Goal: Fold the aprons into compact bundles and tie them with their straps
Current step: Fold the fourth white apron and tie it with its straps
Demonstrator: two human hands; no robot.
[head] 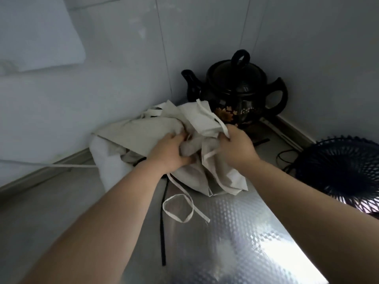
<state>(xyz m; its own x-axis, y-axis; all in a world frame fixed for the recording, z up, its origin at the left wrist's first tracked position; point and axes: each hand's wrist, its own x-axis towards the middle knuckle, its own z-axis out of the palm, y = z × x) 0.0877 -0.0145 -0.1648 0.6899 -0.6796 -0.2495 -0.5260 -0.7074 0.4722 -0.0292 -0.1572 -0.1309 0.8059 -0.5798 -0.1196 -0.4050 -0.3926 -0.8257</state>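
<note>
Head view: left hand (172,150), right hand (235,146) grip apron (143,132).

black basket (340,173) cut off right

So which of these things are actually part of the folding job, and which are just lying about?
Part of the job:
- beige apron, bunched up
- its loose strap, looped on the counter
- left hand and right hand, both gripping the apron

Just lying about:
- black lidded pot in the corner
- black mesh basket
- foil-covered counter underneath
</note>
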